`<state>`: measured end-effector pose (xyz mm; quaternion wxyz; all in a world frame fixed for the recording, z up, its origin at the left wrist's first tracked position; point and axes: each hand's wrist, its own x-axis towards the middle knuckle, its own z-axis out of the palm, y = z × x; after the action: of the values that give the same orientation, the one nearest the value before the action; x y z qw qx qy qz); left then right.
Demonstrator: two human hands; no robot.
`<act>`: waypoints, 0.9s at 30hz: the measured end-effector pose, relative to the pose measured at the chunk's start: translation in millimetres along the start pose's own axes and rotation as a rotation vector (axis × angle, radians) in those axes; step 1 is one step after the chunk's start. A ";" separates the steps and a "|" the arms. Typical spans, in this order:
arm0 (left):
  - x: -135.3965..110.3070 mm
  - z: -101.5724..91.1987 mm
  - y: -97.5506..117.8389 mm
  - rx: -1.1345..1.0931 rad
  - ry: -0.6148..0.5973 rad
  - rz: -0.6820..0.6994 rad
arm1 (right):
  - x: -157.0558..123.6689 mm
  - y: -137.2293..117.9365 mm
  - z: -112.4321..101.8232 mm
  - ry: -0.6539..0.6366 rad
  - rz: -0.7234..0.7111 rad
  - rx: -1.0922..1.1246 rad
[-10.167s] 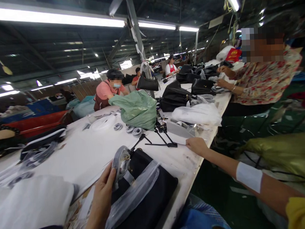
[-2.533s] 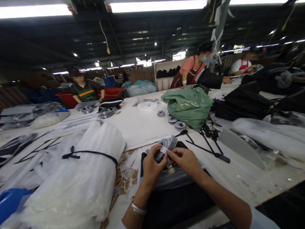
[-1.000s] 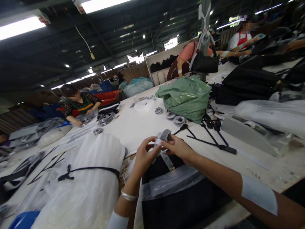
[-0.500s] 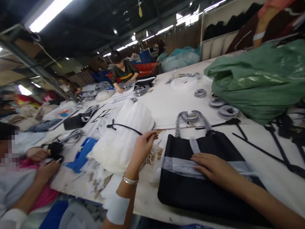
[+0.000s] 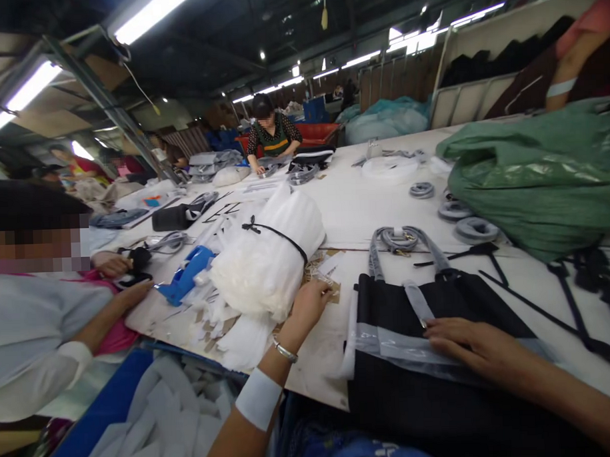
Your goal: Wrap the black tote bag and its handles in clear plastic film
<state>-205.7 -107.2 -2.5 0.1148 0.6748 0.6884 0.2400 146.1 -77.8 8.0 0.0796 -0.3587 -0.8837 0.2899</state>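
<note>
A black bag [image 5: 390, 379] lies before me on the table, its lower part reaching past the near edge. Translucent wrapping [image 5: 389, 345] bands its middle, and its handles [image 5: 375, 256] are wrapped too. My right hand [image 5: 471, 339] rests on the bag, fingers closed at the lower end of a pale wrapped tab [image 5: 417, 301]. To the left, my left hand [image 5: 310, 308] has its fingertips pinched together just over small brown tags with pale strings [image 5: 316, 269]. Whatever those fingertips hold is too small to make out.
Left of the tags sits a white foam bundle [image 5: 270, 256] tied with black cord. Wrapped strap coils [image 5: 475, 229] and a green sack [image 5: 533, 174] are at the right. A co-worker [image 5: 32, 318] sits at the left, beside a blue bin [image 5: 101, 415] of white strips.
The view has swung left. My right fingers have gone from lying flat on the bag to closing at the tab's end. The bag's lower part now extends beyond the table edge.
</note>
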 end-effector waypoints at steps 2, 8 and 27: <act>4.0 13.3 -1.5 0.000 -0.012 0.008 | -0.1 -7.0 -2.8 0.055 0.004 0.000; 18.6 15.3 -2.9 -0.048 0.002 0.058 | 1.0 -26.9 -10.0 0.290 -0.077 0.022; 17.9 3.2 -8.6 -0.030 -0.167 0.039 | 134.7 -59.3 -10.5 0.336 -0.234 0.382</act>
<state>-212.9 -88.9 -6.5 0.1773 0.7038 0.6597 0.1951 16.6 -15.4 41.3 0.3240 -0.2759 -0.8228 0.3768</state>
